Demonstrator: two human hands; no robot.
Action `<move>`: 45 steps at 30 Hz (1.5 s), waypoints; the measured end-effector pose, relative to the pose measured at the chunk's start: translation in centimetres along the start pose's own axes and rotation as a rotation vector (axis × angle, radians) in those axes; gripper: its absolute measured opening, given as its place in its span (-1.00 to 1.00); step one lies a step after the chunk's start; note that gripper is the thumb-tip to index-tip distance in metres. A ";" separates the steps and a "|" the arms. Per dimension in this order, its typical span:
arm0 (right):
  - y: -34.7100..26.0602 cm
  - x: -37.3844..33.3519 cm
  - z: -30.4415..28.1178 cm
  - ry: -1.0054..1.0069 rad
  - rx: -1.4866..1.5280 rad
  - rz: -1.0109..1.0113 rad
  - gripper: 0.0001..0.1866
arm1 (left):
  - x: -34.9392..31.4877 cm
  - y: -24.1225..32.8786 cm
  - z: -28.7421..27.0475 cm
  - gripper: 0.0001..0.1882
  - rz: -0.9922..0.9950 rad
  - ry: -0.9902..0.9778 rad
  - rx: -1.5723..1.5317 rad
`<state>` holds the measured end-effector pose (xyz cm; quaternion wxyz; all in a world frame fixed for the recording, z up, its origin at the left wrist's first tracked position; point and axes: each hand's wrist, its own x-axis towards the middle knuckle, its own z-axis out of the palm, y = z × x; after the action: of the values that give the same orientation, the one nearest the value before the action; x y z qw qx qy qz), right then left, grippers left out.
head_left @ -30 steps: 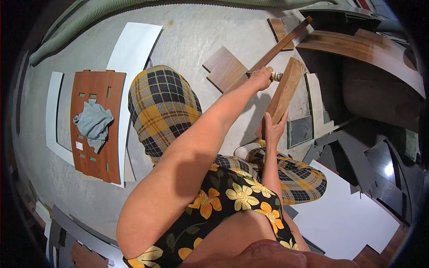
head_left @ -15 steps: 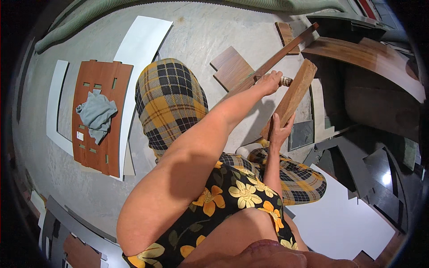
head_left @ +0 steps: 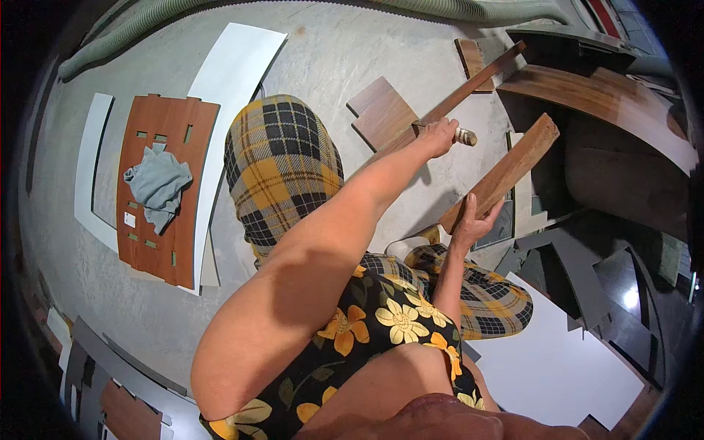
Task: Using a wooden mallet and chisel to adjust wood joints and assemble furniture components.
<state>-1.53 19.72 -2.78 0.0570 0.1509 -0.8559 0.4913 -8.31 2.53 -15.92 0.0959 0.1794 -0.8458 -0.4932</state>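
Note:
My left hand (head_left: 438,139) is closed round a tool with a short wrapped handle (head_left: 465,137). Its dark far end shows only a little beyond my fingers, so its kind is unclear. A long narrow reddish-brown wood strip (head_left: 473,82) passes beside and under that hand. In my right hand (head_left: 478,221) is a thick brown wooden block (head_left: 517,165), gripped near its lower end and slanting up to the right. A gap separates the block from the tool handle.
Left of my plaid-covered knee, a grey cloth (head_left: 158,183) lies on a slotted reddish board (head_left: 198,121) over white panels (head_left: 238,59). A notched wood-look panel (head_left: 383,110) lies ahead. Curved boards (head_left: 587,92) and dark offcuts (head_left: 565,271) crowd the right. A ridged hose (head_left: 169,18) crosses the back.
The wooden block's upper end has swung right and away from the tool handle. My right hand has shifted slightly right with it. My left hand has barely moved.

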 end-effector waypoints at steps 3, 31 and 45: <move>-0.3 0.0 -0.1 0.013 0.038 0.009 -0.17 | 0.2 0.1 0.0 -0.61 -0.001 0.000 -0.022; 0.8 -0.4 0.9 -0.162 -0.227 -0.005 -0.14 | 1.6 -0.7 -0.9 -0.70 -0.033 0.023 -0.065; -1.6 0.7 -0.1 -0.017 0.034 -0.061 -0.14 | 1.4 -0.4 -1.3 -0.71 -0.057 0.006 -0.051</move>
<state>-1.68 18.90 -1.25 0.0621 0.1821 -0.8428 0.5026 -9.04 0.79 -15.66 0.0890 0.2025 -0.8272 -0.5165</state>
